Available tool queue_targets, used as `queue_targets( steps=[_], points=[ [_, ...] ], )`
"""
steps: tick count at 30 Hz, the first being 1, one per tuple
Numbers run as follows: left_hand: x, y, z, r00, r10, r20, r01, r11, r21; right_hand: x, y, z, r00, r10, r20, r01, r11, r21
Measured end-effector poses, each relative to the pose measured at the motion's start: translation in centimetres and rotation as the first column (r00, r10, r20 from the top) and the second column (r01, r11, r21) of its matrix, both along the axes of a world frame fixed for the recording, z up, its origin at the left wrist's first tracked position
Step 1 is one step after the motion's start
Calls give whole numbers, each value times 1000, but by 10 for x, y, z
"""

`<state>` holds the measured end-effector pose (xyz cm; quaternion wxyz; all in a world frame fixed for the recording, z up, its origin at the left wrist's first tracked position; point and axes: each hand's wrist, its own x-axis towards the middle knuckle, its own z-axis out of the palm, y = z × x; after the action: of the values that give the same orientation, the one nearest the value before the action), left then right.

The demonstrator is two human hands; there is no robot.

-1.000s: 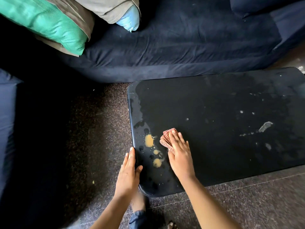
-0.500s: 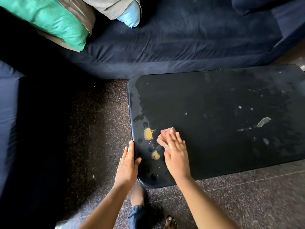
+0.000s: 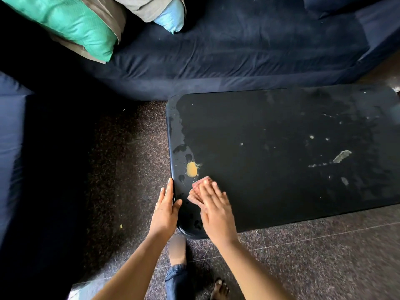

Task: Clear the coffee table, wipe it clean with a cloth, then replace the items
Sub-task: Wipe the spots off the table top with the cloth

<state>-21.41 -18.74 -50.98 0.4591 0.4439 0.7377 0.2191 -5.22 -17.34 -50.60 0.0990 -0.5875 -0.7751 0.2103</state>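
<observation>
A black coffee table (image 3: pixel 281 131) fills the middle and right of the head view. An orange-yellow stain (image 3: pixel 192 169) sits near its left edge, with wet dark blotches around it. Pale smears (image 3: pixel 342 156) and specks lie toward the right side. My right hand (image 3: pixel 214 208) presses flat on a small pinkish cloth (image 3: pixel 200 185) just below and right of the stain; most of the cloth is hidden under the fingers. My left hand (image 3: pixel 165 210) rests with straight fingers against the table's left edge, thumb on the top.
A dark blue sofa (image 3: pixel 238 50) runs behind the table, with a green cushion (image 3: pixel 71 24) and a grey and light blue cushion (image 3: pixel 166 14) on it. Another blue seat (image 3: pixel 10 137) stands at the left. Speckled floor (image 3: pixel 324 256) and my feet lie below.
My right hand has dragged the cloth toward me and leftward; the lower yellow spots are gone and only the upper stain is left. The left hand stays at the table's edge.
</observation>
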Motion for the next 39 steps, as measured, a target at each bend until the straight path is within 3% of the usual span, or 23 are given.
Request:
queue_targets(
  steps=[3, 8, 10, 16, 18, 22, 24, 29, 32, 35, 39],
  points=[
    [0, 0, -1, 1000, 10, 23, -10, 1000, -5, 19, 5, -3, 985, 169, 30, -169, 985, 12],
    [1, 0, -4, 998, 39, 39, -37, 999, -32, 34, 6, -5, 980, -196, -31, 194, 979, -57],
    [1, 0, -5, 998, 41, 39, -40, 999, -34, 17, -1, -2, 967, -251, -37, 249, 967, -44],
    [-2, 0, -8, 1000, 16, 21, -16, 999, -32, 18, -4, 0, 989, 145, -15, -145, 989, -20],
    [-2, 0, -7, 1000, 18, 20, -18, 999, -36, 34, 1, 0, 993, 117, -15, -117, 993, -4],
    [1, 0, -4, 999, 37, 37, -36, 999, -18, 41, -5, -1, 983, -167, -81, 163, 985, -50],
    [3, -1, -4, 996, 64, 59, -63, 998, -14, 25, -16, -1, 971, -225, -82, 222, 974, -52],
    [2, -3, -6, 995, 78, 59, -78, 997, -11, -1, -29, 3, 995, 28, -99, -32, 999, -39],
    [3, -5, -6, 976, 146, 159, -147, 989, -8, 23, -25, 1, 997, 27, -76, -29, 999, -19],
    [12, -13, 10, 865, 330, 378, -347, 938, -26, 54, -32, -3, 976, -195, -95, 192, 980, -42],
    [27, -28, 28, 524, 573, 630, -583, 780, -225, 34, -50, -5, 910, -382, -161, 381, 924, -36]
  ],
)
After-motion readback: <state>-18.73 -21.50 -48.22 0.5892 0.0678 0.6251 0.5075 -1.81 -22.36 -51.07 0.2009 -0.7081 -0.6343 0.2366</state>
